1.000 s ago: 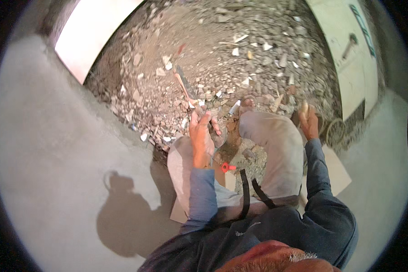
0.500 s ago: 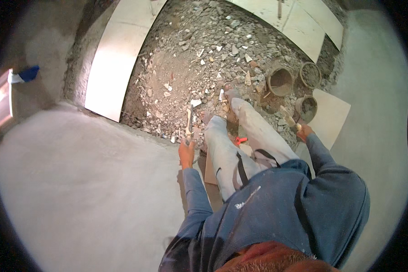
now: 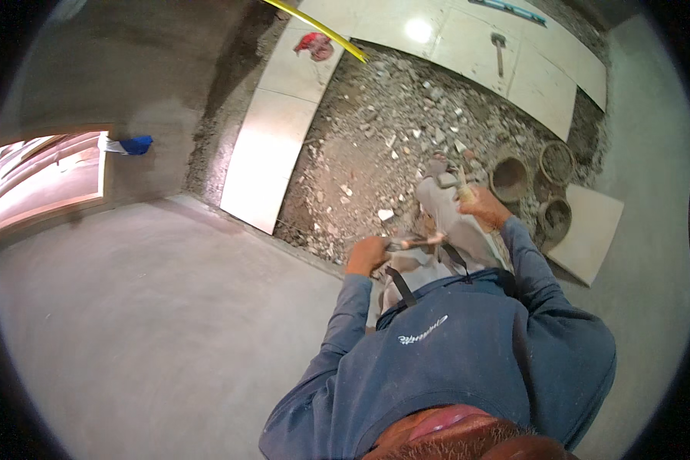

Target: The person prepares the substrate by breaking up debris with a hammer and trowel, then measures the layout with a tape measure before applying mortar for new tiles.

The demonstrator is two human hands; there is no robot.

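Observation:
My left hand (image 3: 368, 255) is closed round a slim light-brown tool (image 3: 418, 243), which lies crosswise over my lap and points right; its exact kind is unclear. Ahead of my right knee, my right hand (image 3: 484, 205) grips a trowel-like tool (image 3: 463, 182) with a wooden handle, its pale end pointing forward. Past both hands spreads rubble (image 3: 376, 146), loose earth with stone chips and white shards. Nearest my right hand stands a round bucket (image 3: 509, 179), with a second bucket (image 3: 557, 162) and a third bucket (image 3: 553, 218) beside it.
Large pale tiles (image 3: 262, 161) border the rubble at left and far side. A mallet (image 3: 499, 54), a spirit level (image 3: 510, 11), a red cloth (image 3: 314, 46) and a yellow strip (image 3: 322, 29) lie there. A loose tile (image 3: 590, 230) rests by the buckets.
My right hand has come forward and inward from beside the buckets. The left hand's tool has swung from pointing ahead to pointing right. The view now takes in more of the far tiles.

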